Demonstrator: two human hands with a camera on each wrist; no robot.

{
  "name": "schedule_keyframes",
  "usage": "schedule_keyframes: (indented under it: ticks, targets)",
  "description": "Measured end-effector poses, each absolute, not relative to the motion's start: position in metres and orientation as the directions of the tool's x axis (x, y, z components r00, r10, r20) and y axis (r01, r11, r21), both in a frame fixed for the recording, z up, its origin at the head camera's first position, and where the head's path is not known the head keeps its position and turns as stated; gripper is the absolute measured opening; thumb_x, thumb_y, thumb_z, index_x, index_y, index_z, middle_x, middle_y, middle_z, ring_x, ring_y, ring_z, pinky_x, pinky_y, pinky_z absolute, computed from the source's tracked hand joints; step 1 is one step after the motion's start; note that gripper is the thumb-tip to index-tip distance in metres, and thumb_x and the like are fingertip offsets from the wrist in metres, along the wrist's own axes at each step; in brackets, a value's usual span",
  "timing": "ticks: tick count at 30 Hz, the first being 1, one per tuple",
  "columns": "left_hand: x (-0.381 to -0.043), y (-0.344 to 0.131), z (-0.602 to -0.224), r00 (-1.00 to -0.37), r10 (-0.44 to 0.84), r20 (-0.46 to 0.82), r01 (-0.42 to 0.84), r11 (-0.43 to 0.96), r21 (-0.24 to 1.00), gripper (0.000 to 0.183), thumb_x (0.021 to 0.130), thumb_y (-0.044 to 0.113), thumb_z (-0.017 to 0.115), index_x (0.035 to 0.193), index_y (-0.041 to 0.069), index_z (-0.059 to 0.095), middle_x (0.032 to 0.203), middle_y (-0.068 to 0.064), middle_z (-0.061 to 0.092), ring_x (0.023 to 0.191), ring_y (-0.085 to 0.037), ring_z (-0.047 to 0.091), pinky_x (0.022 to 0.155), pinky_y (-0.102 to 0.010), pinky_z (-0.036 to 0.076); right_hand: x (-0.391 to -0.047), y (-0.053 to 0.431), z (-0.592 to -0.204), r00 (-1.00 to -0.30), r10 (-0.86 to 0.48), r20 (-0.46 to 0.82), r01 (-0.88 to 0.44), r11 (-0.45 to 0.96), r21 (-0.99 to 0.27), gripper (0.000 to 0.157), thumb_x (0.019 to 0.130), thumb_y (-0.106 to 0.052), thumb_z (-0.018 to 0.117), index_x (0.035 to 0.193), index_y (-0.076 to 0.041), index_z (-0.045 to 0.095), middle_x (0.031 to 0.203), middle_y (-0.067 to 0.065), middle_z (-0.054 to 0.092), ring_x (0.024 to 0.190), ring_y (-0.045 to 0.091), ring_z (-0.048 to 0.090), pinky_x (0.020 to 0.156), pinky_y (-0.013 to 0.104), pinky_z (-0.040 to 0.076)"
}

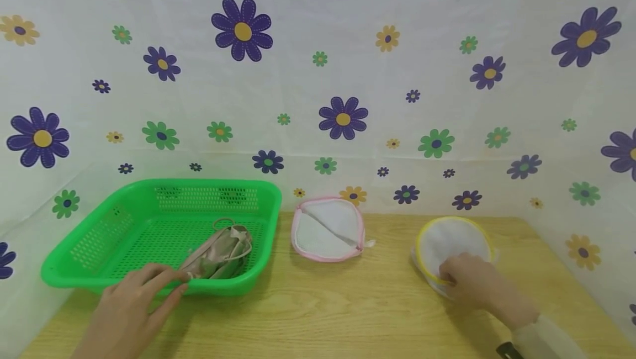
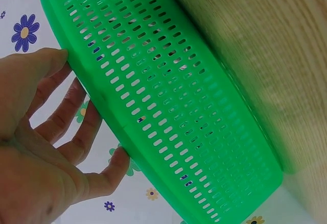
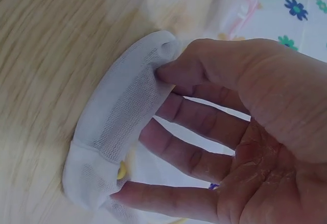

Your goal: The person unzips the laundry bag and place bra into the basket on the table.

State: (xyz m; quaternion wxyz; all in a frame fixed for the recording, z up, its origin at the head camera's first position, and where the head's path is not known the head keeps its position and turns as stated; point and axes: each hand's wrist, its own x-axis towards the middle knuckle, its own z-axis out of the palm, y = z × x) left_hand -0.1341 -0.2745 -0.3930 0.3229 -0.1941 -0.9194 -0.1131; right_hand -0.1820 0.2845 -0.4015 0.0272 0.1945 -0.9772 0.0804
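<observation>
A green plastic basket (image 1: 164, 287) stands at the left, and my left hand (image 1: 136, 306) holds its near rim. In the left wrist view the thumb lies at the rim's outer edge, while the other fingers bend over it, partly hidden. Inside the basket, close by those fingers, lies a bunched beige garment (image 1: 218, 251) with thin straps. At the right, my right hand (image 1: 474, 284) pinches the near edge of a round white mesh laundry bag (image 1: 444, 237) with yellow trim. In the right wrist view the thumb presses the outside of the mesh (image 3: 127, 106), fingers behind it.
A second mesh laundry bag (image 1: 318, 237), with pink trim and a partly open top, lies mid-table near the back. Flower-printed white sheeting (image 1: 298, 83) hangs behind and along both sides of the wooden table (image 1: 348, 309).
</observation>
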Motion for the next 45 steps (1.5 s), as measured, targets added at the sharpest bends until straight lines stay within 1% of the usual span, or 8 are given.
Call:
schedule_keyframes:
  ticks: [5,10,14,19,21,30,39,45]
  targets:
    - [-0.133,-0.275,-0.392,-0.731,0.274,0.625,0.417,0.904,0.092,0.023,0.08,0.015,0.083,0.101,0.022,0.075,0.097,0.003,0.071,0.086,-0.032,0.07,0.058,-0.057,0.052,-0.178,0.274,-0.4,-0.916,-0.392,0.083,-0.4,0.902,-0.162,0.044,0.07,-0.001,0.073,0.058,-0.023,0.036,0.059,-0.014,0.034,0.06,0.004,0.033,0.056,0.023,0.029]
    - [-0.132,-0.275,-0.391,-0.738,0.269,0.618,0.41,0.907,0.096,0.024,0.08,0.014,0.083,0.102,0.023,0.075,0.098,0.003,0.07,0.088,-0.032,0.07,0.059,-0.058,0.051,-0.173,0.262,-0.399,-0.905,-0.413,0.098,-0.424,0.89,-0.168,0.047,0.069,0.004,0.069,0.058,-0.022,0.032,0.058,-0.015,0.029,0.057,0.002,0.027,0.054,0.02,0.025]
    - [-0.132,-0.275,-0.391,-0.743,0.263,0.615,0.407,0.908,0.104,0.024,0.08,0.013,0.083,0.101,0.023,0.075,0.098,0.003,0.07,0.088,-0.032,0.069,0.06,-0.058,0.051,-0.168,0.252,-0.402,-0.891,-0.438,0.117,-0.452,0.88,-0.145,0.048,0.068,0.005,0.068,0.059,-0.022,0.03,0.06,-0.014,0.025,0.058,0.002,0.023,0.054,0.019,0.023]
    - [-0.132,-0.273,-0.39,-0.754,0.257,0.604,0.398,0.911,0.11,0.025,0.079,0.013,0.084,0.1,0.023,0.075,0.098,0.003,0.07,0.087,-0.032,0.069,0.06,-0.058,0.052,-0.164,0.242,-0.405,-0.864,-0.48,0.153,-0.495,0.864,-0.091,0.045,0.065,0.006,0.067,0.058,-0.022,0.033,0.059,-0.014,0.029,0.059,0.003,0.026,0.053,0.02,0.025]
    - [-0.132,-0.272,-0.39,-0.755,0.256,0.604,0.398,0.911,0.111,0.026,0.078,0.012,0.084,0.1,0.023,0.075,0.098,0.003,0.071,0.087,-0.032,0.069,0.06,-0.059,0.052,-0.163,0.239,-0.406,-0.856,-0.491,0.16,-0.507,0.858,-0.082,0.042,0.064,0.006,0.069,0.057,-0.022,0.037,0.059,-0.014,0.034,0.059,0.003,0.028,0.054,0.02,0.027]
    - [-0.133,-0.273,-0.392,-0.729,0.267,0.63,0.412,0.907,0.092,0.024,0.079,0.014,0.084,0.099,0.022,0.075,0.096,0.002,0.071,0.084,-0.032,0.07,0.056,-0.054,0.051,-0.16,0.227,-0.404,-0.859,-0.498,0.124,-0.509,0.856,-0.091,0.039,0.067,0.003,0.071,0.057,-0.021,0.043,0.059,-0.013,0.038,0.059,0.005,0.031,0.053,0.021,0.028]
    - [-0.131,-0.272,-0.392,-0.758,0.243,0.606,0.387,0.914,0.118,0.026,0.079,0.013,0.084,0.101,0.024,0.075,0.098,0.003,0.071,0.089,-0.032,0.07,0.061,-0.06,0.051,-0.156,0.213,-0.401,-0.846,-0.522,0.11,-0.532,0.84,-0.109,0.034,0.071,0.003,0.071,0.059,-0.022,0.051,0.061,-0.013,0.042,0.061,0.006,0.034,0.054,0.022,0.032]
    - [-0.131,-0.272,-0.392,-0.767,0.238,0.596,0.381,0.916,0.124,0.025,0.081,0.014,0.083,0.102,0.023,0.075,0.1,0.002,0.071,0.092,-0.033,0.07,0.063,-0.063,0.051,-0.157,0.204,-0.399,-0.832,-0.547,0.093,-0.555,0.82,-0.139,0.035,0.07,0.003,0.071,0.058,-0.021,0.048,0.06,-0.013,0.042,0.06,0.005,0.034,0.055,0.022,0.032]
